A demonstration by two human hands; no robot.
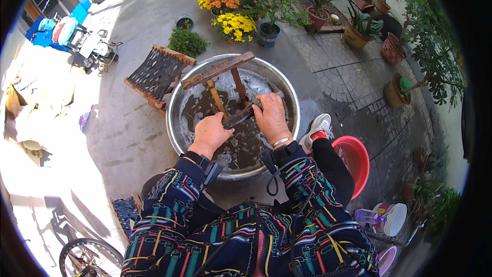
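A wooden stool frame [218,70] stands tilted in a wide metal basin [294,103] of brown, foamy water [236,146]. Its far bar rises above the rim, and two legs slant down from it toward the near bar. My left hand [210,134] is closed on the left end of that near bar, thumb along the wood. Farther along the same bar, my right hand [271,117] bends its fingers over the wood. Whether anything small sits under those fingers is hidden.
Left of the basin stands a folding stool [158,74] with a dark woven seat. Potted flowers [234,26] are beyond it. At my right are a red tub [359,161], a white bucket [395,219] and my shoe [319,129]. A bicycle wheel [88,257] shows at lower left.
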